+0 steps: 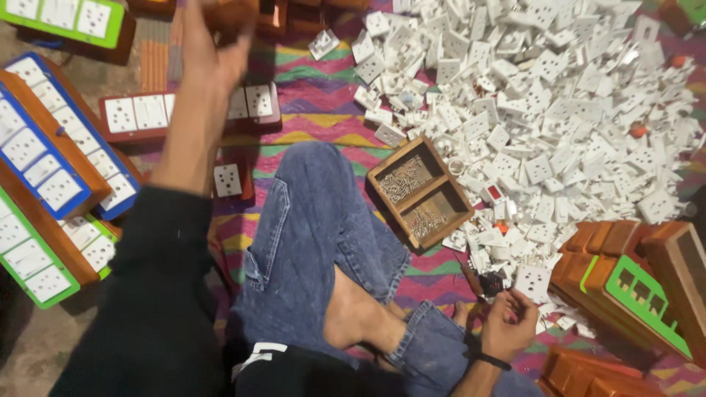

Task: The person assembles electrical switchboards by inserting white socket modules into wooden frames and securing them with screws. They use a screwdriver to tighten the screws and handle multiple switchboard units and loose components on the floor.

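I sit cross-legged on a striped mat (pixel 323 110). My left hand (pixel 209 51) is stretched far forward at the top of the view, blurred, its fingers closed on a brown wooden piece (pixel 229 15). Down by my ankle, my right hand (pixel 509 323) is curled around a thin dark tool (pixel 485 283) with a brownish handle. It lies at the near edge of a big heap of white socket plates (pixel 544 110). A wooden two-compartment tray (pixel 382 170) with small metal screws sits next to my knee.
Wooden switchboard boxes with blue and green faceplates (pixel 44 169) are stacked at the left. A brown board with white sockets (pixel 147 114) lies beyond my left arm. More brown boxes, one with a green faceplate (pixel 632 287), stand at the lower right.
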